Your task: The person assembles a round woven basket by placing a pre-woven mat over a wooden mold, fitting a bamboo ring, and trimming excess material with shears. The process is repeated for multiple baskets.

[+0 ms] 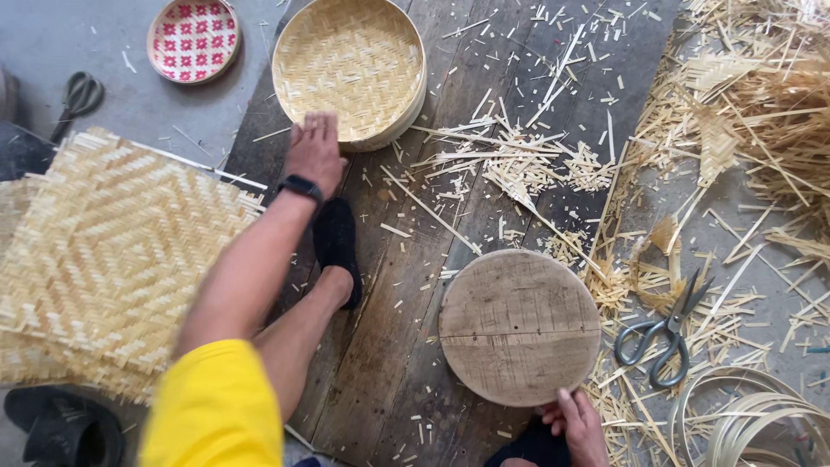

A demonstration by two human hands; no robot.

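Note:
My left hand (pixel 315 149) reaches forward and rests its fingers on the near rim of a round woven bamboo basket (pixel 350 60) lying on dark wooden planks (pixel 389 329). A black band sits on that wrist. My right hand (pixel 577 425) lies near the bottom edge, touching the near side of a round wooden block (pixel 519 327). Fingers of the right hand are loosely curled with nothing in them. My left foot in a black sock (pixel 335 242) stretches out between the two hands.
A stack of square woven bamboo mats (pixel 104 251) lies at left. Metal scissors (pixel 664 333) rest among bamboo strips and scraps (pixel 743 130) at right. Coiled bamboo rims (pixel 752 415), a red-patterned small basket (pixel 192 39), dark shears (pixel 78 97) and a black shoe (pixel 60 428) are around.

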